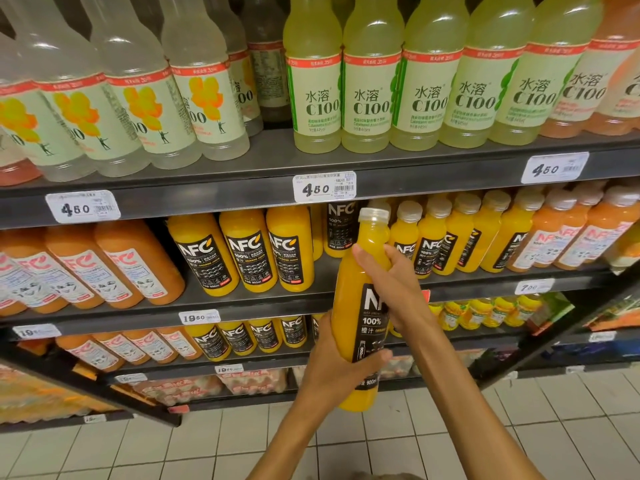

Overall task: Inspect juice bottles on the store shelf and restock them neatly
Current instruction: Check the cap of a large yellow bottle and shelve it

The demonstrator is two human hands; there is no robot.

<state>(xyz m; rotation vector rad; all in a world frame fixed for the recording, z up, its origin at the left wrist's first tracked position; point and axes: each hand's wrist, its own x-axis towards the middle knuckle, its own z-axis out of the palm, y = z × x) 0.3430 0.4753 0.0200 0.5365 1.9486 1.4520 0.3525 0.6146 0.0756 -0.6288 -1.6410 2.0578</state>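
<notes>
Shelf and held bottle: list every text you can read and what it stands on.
"NFC", "100%", "900ml": held orange juice bottle, gripped by left hand and right hand.
"水溶 C100": green-label bottles, top shelf.
"4.50": price tag.
"19.50": price tag.
"NFC 100%": shelved orange bottles.
Smaller label print and barcodes: too small to read.
</notes>
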